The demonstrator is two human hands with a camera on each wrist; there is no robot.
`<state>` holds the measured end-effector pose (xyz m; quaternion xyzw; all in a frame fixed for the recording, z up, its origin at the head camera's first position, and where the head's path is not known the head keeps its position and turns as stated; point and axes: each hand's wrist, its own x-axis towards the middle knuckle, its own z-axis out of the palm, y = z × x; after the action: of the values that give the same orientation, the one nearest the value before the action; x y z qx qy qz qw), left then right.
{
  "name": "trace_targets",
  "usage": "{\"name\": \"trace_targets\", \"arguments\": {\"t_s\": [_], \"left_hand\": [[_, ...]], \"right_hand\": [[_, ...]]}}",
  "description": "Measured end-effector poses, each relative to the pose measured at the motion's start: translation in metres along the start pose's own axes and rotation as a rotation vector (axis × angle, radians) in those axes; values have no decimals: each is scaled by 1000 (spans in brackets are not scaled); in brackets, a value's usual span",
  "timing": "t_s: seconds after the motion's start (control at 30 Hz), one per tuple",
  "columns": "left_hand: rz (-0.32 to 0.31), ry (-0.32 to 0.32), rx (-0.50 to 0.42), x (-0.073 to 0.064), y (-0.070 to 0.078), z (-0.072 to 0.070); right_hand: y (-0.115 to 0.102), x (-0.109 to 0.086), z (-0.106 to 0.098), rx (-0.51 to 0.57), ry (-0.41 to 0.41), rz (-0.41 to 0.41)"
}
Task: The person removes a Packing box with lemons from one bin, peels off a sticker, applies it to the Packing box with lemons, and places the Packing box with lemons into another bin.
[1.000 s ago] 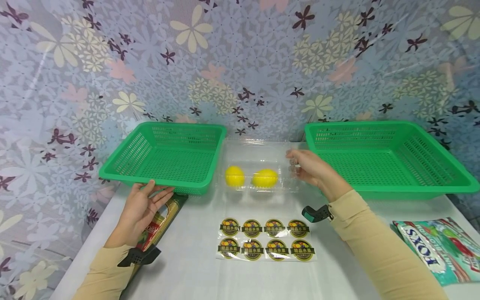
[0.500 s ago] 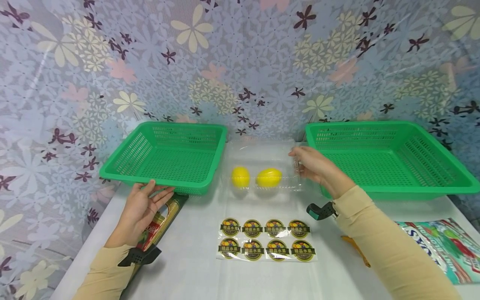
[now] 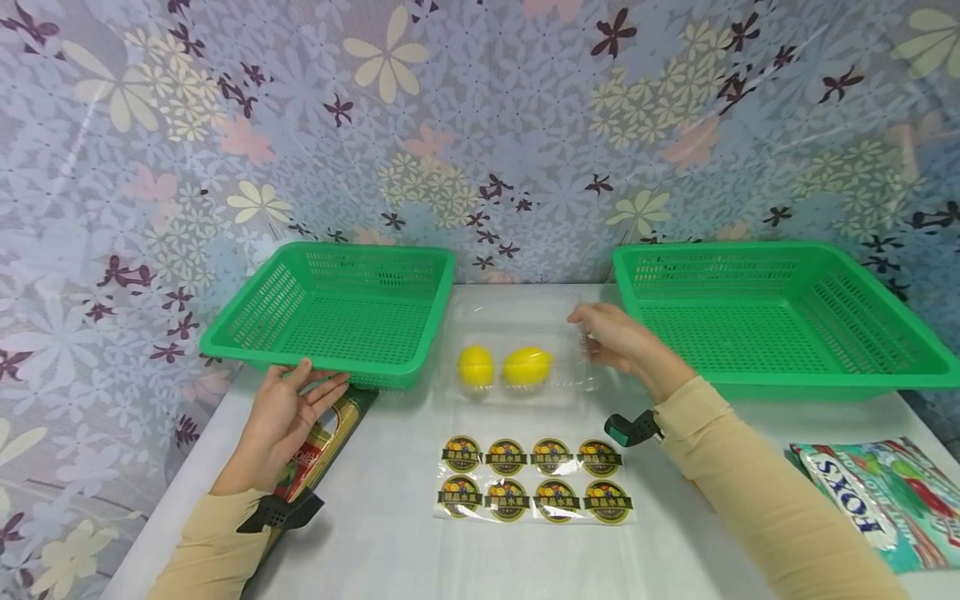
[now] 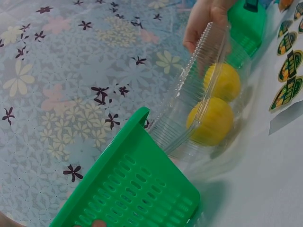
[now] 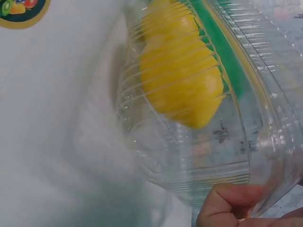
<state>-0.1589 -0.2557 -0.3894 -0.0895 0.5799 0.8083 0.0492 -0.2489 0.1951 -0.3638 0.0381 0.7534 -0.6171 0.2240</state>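
Two yellow lemons lie side by side in a clear plastic fruit container between two green baskets. My right hand pinches the container's right end between thumb and fingers. Whether its lid is fastened is hard to tell through the clear plastic. At the left, my left hand touches the front rim of the left green basket, palm up and fingers loosely extended. Only its fingertips show at the bottom of the left wrist view, against the basket's slotted wall.
A sheet of round fruit stickers lies in front of the container. The right green basket stands beyond my right arm. A teal FOXS bag lies at the right, and a gold and red packet lies under my left hand.
The container and lemons shifted slightly right, then back left and a little nearer to me, with my right hand holding its end throughout. My left hand has stayed at the basket.
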Motion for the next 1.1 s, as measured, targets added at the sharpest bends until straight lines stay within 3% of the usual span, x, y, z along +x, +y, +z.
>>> {"name": "trace_targets", "arguments": {"t_s": [0.4, 0.7, 0.87, 1.1], "left_hand": [[16, -11, 13, -1, -1, 0], [9, -4, 24, 0, -2, 0], [14, -7, 60, 0, -2, 0], [16, -7, 39, 0, -1, 1]], "right_hand": [[20, 0, 16, -47, 225, -59], [31, -4, 19, -23, 297, -122], [34, -5, 21, 52, 327, -133], [36, -8, 22, 81, 351, -140]]}}
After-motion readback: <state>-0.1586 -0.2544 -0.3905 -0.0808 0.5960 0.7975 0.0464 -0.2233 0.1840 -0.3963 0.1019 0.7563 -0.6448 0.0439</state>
